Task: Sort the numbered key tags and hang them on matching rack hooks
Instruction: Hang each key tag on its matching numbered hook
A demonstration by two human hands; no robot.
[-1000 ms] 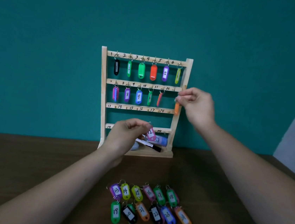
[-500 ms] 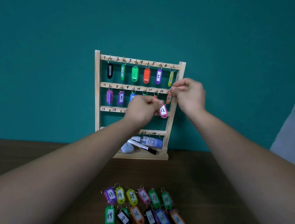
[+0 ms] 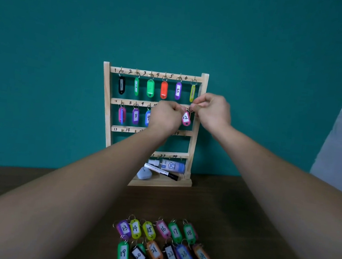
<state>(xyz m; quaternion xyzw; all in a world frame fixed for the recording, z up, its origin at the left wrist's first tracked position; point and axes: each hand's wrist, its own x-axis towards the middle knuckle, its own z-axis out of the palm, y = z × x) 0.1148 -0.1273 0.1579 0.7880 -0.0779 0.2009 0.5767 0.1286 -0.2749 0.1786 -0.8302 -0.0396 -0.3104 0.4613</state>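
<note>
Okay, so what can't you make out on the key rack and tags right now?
All head view.
- Second-rail hooks between blue tag 9 and pink tag 12: behind the left hand.
- Whether tag 12's ring is on its hook: both hands cover it.
- What the right hand pinches: its own fingers hide it.
- Third rail middle labels: behind the left forearm.
- Numbers on green tag and red tag, top row: washed out.

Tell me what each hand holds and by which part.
Left hand pinches the pink tag 12 at its ring end. Right hand pinches a metal ring beside it; whose ring cannot be told.
</note>
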